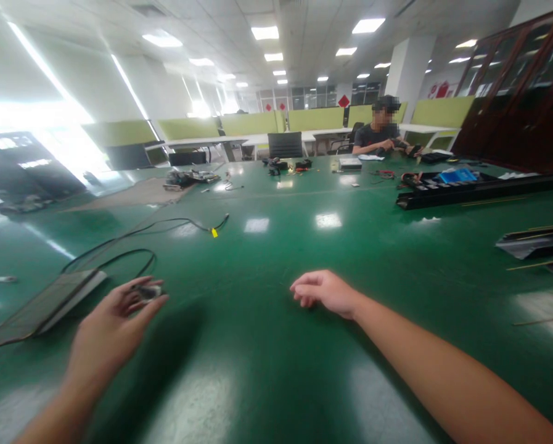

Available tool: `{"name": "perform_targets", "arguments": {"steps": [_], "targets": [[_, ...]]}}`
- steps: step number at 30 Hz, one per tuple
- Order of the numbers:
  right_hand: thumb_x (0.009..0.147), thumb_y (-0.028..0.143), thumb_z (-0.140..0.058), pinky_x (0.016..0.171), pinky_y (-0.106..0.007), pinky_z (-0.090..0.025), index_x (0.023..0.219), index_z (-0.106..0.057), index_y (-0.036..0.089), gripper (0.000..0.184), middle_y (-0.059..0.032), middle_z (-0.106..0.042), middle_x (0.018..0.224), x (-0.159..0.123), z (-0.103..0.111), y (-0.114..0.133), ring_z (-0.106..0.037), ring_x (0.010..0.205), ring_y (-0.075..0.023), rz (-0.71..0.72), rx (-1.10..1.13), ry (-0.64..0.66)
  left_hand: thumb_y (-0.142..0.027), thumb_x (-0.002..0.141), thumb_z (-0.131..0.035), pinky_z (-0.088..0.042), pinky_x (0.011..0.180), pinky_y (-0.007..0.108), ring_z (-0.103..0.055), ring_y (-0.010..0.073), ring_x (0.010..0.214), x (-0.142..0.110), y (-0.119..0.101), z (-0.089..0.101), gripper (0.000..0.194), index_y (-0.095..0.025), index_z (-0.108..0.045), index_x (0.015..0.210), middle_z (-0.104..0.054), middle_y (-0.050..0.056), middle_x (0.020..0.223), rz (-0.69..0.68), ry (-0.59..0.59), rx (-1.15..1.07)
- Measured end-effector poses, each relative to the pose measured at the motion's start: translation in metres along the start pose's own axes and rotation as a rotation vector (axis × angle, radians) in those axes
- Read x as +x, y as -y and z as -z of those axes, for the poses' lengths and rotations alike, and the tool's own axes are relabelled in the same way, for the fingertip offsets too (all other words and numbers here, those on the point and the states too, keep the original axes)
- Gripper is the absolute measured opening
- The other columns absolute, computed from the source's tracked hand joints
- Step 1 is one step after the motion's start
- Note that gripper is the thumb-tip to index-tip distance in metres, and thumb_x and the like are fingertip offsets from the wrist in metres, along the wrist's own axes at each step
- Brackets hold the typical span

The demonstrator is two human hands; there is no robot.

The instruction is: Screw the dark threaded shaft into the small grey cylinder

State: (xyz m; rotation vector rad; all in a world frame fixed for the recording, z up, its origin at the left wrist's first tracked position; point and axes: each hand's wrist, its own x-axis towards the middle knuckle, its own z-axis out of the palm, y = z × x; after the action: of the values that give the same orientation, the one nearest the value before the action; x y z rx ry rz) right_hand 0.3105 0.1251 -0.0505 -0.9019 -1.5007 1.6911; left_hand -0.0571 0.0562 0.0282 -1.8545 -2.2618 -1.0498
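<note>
Two bare forearms (pixel 442 364) reached in nearest the camera, one from seven o'clock and one from four. At eight o'clock the left hand (pixel 105 330) held a small dark-and-pale part (pixel 150 292) between its thumb and fingers, above the green bench (pixel 258 333); blur hid what the part was. Between four and five o'clock, well apart from it, the right hand (pixel 326 292) was narrow, thumb and fingers drawn together; whether anything sat inside them, or whether they touched the bench, I could not tell.

Just beyond the left hand, farther out toward eight o'clock, lay a flat grey panel (pixel 47 305), tilted. A black cable (pixel 165 221) ran above it toward nine o'clock, with a yellow tag (pixel 214 232) near its end. At ten o'clock a heap of metal parts (pixel 190 177) lay on a brown sheet (pixel 135 192). Some black parts (pixel 276 165) sat at twelve, and a silver box (pixel 350 164) at two.

Long black rails (pixel 470 192) stretched out at three o'clock, with a blue item (pixel 458 175) among them. Behind, at two, a co-worker (pixel 378 137) sat across the bench.
</note>
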Motion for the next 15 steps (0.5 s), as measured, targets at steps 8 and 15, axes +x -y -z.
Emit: {"name": "perform_targets", "arguments": {"steps": [8,15], "targets": [[0.07,0.005,-0.06,0.061,-0.023,-0.046,0.112,-0.059,0.018,0.044,-0.0043,-0.067,0.097,-0.001,0.001,-0.013,-0.058,0.067,-0.0106,0.256,-0.392,-0.234,-0.029,0.081,-0.069,-0.052,0.082,0.038,-0.066,0.0215,0.086,-0.004,-0.114,-0.103,0.025,-0.022,-0.07,0.105,-0.073,0.006,0.096,-0.591,0.251,-0.285],[0.075,0.009,-0.062,0.06,-0.024,-0.046,0.114,-0.053,0.022,0.042,0.0004,-0.065,0.081,-0.005,-0.005,-0.014,-0.059,0.062,-0.0127,0.259,-0.546,-0.267,-0.023,0.088,-0.063,-0.045,0.095,0.047,-0.063,0.0244,0.101,-0.012,-0.116,-0.141,0.03,-0.023,-0.065,0.118,-0.071,0.009,0.109,-0.837,0.297,-0.249]]}}
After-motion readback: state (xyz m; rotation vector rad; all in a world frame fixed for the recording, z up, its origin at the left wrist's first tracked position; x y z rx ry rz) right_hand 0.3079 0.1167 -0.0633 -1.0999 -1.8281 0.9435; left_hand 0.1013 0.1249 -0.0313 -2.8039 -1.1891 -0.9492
